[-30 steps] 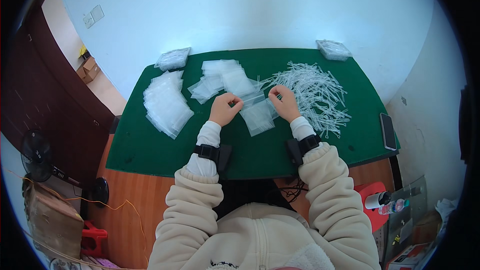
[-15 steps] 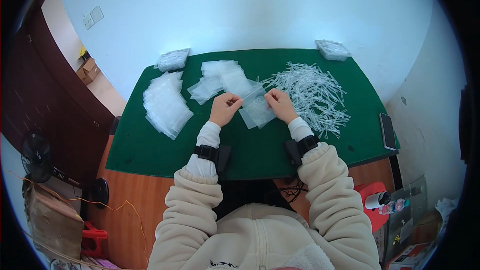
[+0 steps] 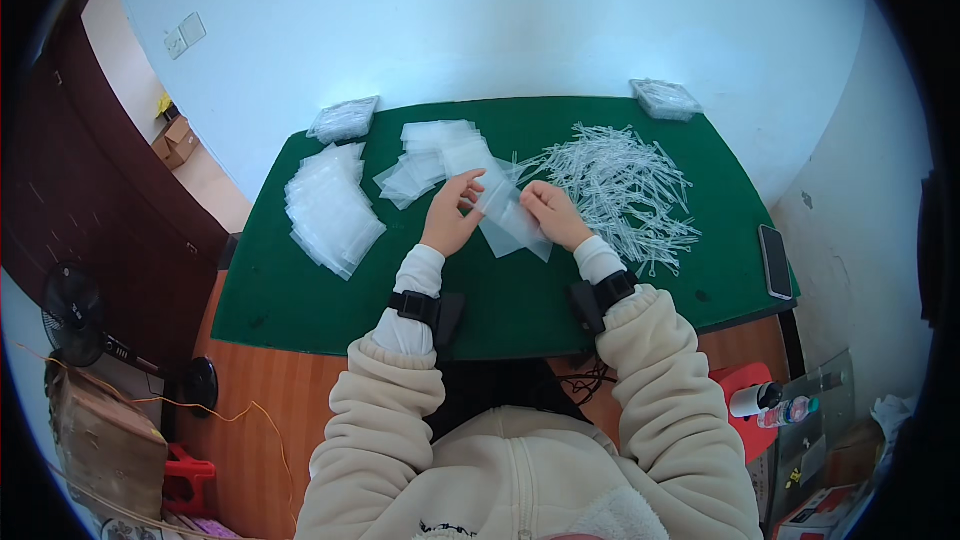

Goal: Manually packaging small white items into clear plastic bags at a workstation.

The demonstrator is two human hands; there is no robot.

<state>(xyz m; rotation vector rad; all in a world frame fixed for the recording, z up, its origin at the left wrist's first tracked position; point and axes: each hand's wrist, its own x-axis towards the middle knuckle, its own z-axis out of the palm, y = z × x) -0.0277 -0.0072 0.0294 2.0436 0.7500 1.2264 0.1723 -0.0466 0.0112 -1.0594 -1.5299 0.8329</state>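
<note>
My right hand [image 3: 556, 214] is closed, its thumb and fingers pinching the edge of a clear plastic bag [image 3: 505, 202]. The bag hangs slanted in the middle of the green table, over other flat clear bags [image 3: 520, 237]. My left hand [image 3: 455, 213] is at the bag's left side with its fingers apart; whether a fingertip touches the plastic is hard to make out. Just beyond my hands is a loose spread of clear bags [image 3: 425, 158]. Right of my right hand is a large heap of thin, clear looped pieces [image 3: 625, 190].
A fanned stack of filled-looking clear bags [image 3: 335, 210] covers the table's left side. Packed clear bundles stand at the back left [image 3: 345, 119] and back right [image 3: 666, 100]. A phone [image 3: 774, 262] lies at the right edge of the green table [image 3: 300, 315].
My left hand has let go of the bag and its fingers have spread, moving slightly away from me. The bag has tilted toward my right hand, which keeps its pinch.
</note>
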